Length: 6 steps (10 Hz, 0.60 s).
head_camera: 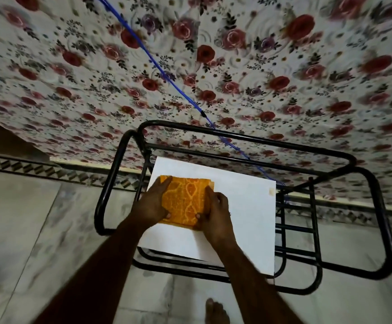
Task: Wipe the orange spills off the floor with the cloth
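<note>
A folded orange patterned cloth [184, 199] lies on a white board [244, 206] set on a black metal frame. My left hand [150, 204] holds the cloth's left edge, fingers along the top corner and thumb at the lower edge. My right hand [216, 210] grips its right edge, fingers curled over the side and thumb on the lower part. No orange spill shows on the visible floor.
The black tubular frame [344, 160] stands on a pale marble floor [38, 230] against a bed covered in floral fabric [190, 66]. A blue cord [162, 69] runs across the fabric down to the frame. A bare foot [216, 312] is at the bottom edge.
</note>
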{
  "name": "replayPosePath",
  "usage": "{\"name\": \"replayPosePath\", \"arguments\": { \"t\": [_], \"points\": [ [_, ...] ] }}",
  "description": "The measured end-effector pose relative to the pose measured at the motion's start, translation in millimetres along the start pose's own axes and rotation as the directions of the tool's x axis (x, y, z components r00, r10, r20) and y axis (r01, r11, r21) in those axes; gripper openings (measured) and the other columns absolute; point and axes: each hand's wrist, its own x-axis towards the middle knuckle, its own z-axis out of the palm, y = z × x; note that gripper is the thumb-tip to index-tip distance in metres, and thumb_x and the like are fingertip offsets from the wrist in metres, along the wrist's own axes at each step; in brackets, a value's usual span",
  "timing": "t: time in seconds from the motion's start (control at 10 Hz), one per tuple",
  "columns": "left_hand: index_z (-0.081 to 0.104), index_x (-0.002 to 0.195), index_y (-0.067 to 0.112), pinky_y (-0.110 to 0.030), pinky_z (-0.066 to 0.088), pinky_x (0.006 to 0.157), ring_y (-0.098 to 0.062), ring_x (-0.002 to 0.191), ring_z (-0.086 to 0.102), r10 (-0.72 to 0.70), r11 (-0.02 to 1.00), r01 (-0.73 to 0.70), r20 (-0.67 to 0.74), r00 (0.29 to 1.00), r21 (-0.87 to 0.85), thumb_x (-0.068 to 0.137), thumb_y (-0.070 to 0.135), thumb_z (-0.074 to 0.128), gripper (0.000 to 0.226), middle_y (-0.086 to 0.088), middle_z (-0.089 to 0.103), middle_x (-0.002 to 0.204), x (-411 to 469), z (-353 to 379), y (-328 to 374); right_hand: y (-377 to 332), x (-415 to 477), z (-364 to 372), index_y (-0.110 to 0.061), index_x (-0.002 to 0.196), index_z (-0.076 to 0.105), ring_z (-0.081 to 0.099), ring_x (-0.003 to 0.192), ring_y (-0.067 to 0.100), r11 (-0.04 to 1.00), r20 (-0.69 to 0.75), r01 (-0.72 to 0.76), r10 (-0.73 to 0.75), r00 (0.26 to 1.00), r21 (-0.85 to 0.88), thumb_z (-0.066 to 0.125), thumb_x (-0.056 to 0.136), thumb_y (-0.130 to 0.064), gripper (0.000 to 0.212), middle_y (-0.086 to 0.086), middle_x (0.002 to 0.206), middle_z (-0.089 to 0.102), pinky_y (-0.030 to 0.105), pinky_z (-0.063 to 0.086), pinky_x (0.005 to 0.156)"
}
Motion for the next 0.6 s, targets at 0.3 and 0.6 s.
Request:
{"name": "replayPosePath", "arguments": {
  "t": [0.3,0.6],
  "points": [
    [0.001,0.159,0.010,-0.039,0.005,0.124,-0.031,0.156,0.002,0.198,0.919,-0.157,-0.079,0.977,0.362,0.086,0.058,0.019,0.090,-0.011,-0.005,0.167,-10.8,31.2,-10.4,-6.5,-5.6,20.7,0.000,0.134,0.062,0.065,0.121,0.041,0.827,-0.057,0.102,-0.160,0.985,-0.553,0.066,0.074,-0.023,0.065,0.022,0.136,0.064,0.052,0.055,0.095],
    [-0.001,0.160,0.012,-0.029,-0.004,0.123,-0.020,0.156,-0.005,0.253,0.923,-0.189,-0.158,0.954,0.335,0.081,0.069,-0.006,0.097,-0.006,-0.009,0.168,-32.0,18.7,19.1,-27.4,-17.4,3.2,-0.014,0.163,0.010,0.005,0.159,0.024,0.926,-0.085,0.045,-0.082,0.993,-0.374,0.029,0.109,-0.034,0.061,0.007,0.172,0.006,0.033,0.001,0.126]
  ]
}}
